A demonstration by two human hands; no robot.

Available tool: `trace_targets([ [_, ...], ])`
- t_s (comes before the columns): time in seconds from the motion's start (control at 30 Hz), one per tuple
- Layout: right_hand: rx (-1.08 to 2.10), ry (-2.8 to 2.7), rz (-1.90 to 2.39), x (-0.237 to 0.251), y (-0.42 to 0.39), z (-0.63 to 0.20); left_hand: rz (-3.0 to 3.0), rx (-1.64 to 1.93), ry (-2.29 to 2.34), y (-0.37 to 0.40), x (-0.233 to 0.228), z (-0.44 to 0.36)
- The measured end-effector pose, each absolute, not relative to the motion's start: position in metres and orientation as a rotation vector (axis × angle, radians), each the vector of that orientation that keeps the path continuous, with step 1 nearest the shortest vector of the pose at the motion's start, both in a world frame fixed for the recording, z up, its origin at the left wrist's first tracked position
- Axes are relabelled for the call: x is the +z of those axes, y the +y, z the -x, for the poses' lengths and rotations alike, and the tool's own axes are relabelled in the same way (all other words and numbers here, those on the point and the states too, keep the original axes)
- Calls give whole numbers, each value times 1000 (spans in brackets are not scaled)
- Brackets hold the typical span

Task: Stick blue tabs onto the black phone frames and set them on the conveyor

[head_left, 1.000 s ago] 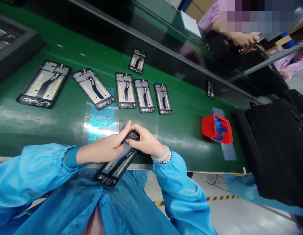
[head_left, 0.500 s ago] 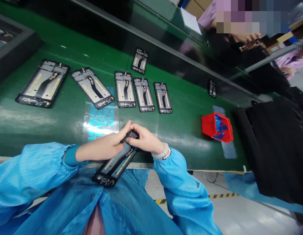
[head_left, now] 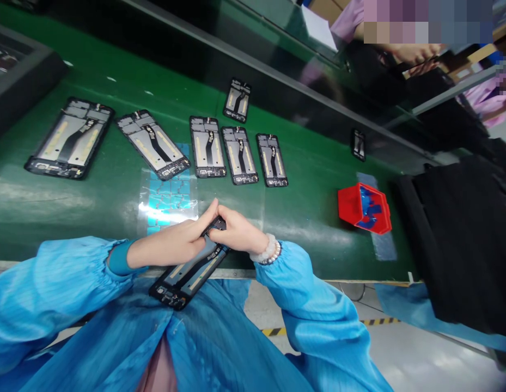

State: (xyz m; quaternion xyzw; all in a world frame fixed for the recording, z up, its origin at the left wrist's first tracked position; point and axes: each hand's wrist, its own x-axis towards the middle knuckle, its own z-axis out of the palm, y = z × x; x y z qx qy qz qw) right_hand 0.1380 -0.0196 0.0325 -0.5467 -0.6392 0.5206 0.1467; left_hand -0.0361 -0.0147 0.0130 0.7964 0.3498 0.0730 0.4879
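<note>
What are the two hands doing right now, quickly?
Left hand: closed on the phone frame, fingers at its top end.
Right hand: closed on the same frame's top end.

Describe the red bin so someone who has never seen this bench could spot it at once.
Start at the green belt running across the bench, then follow it to the right, past the row of phone frames. The red bin sits alone there, before the black cover. It is the only red thing, a small open box with blue bits inside.

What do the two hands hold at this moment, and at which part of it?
Both the left hand and the right hand hold one phone frame at its far end, fingertips pressing there.
</note>
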Motion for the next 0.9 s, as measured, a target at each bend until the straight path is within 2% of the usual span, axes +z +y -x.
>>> trace_targets([
  [0.1, 1442, -1875, 1609, 30, -19, -140, -1890, 30, 890, -13, 16, 36],
  [0.2, 1342, -1825, 1499, 26, -25, -147, -1812, 74, 890, -10, 19, 35],
  [0.37, 540, -1837, 1551, 31, -50, -147, -1755, 186, 939, -8, 17, 33],
  [0.47, 271, -2081, 1561, 35, -63, -138, -1753, 221, 920, -8, 14, 32],
  [0.63, 78, -2239, 1602, 34, -64, -126, -1764, 223, 896, -10, 14, 33],
  [0.9, -63, -2292, 1515, 29, -57, -123, -1819, 156, 896, -11, 23, 33],
])
